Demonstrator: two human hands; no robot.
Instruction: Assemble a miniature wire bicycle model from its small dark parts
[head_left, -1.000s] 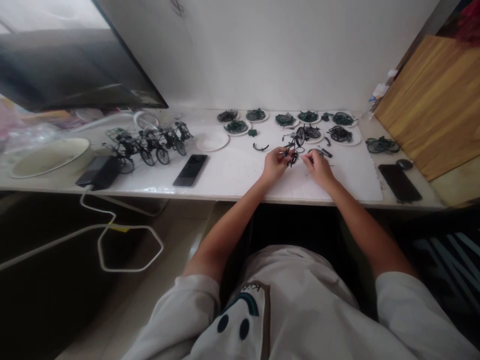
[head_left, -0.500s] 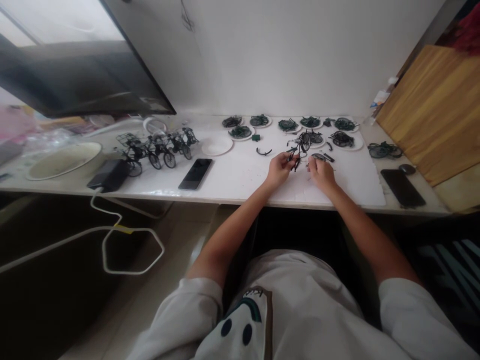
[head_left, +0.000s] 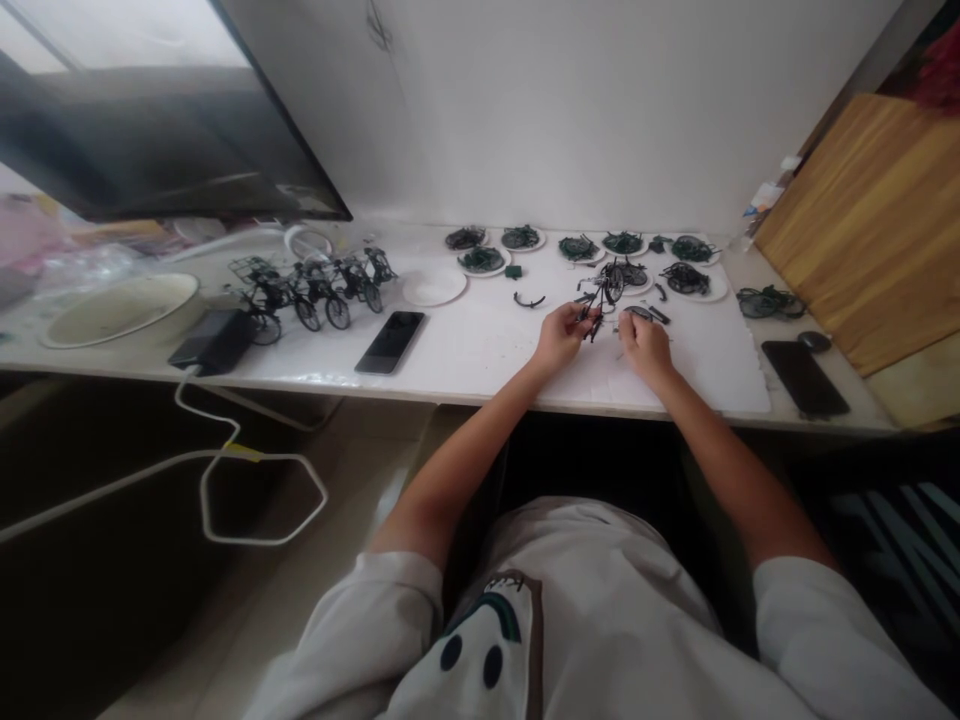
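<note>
My left hand (head_left: 561,335) is closed on a small black model bicycle (head_left: 603,292), partly built, with a wheel pointing away from me. Just right of it, my right hand (head_left: 645,342) is pinched near the bike's lower end; whatever its fingers hold is too small to make out. Beyond the right hand lies a loose wheel (head_left: 639,313) with a short dark bar (head_left: 659,314) beside it. A curved black strip (head_left: 529,300) rests on the white sheet left of the bicycle.
Several plates of dark parts (head_left: 523,238) line the back. At left stand finished-looking model bicycles (head_left: 322,290), a phone (head_left: 390,342), a bare white plate (head_left: 435,287), a basin (head_left: 120,312) and a power adapter (head_left: 212,338). Another phone (head_left: 806,377) lies at right, near a wooden board (head_left: 870,230).
The camera view has shifted slightly. Both hands stay in nearly the same place, with the model bicycle still in the left one.
</note>
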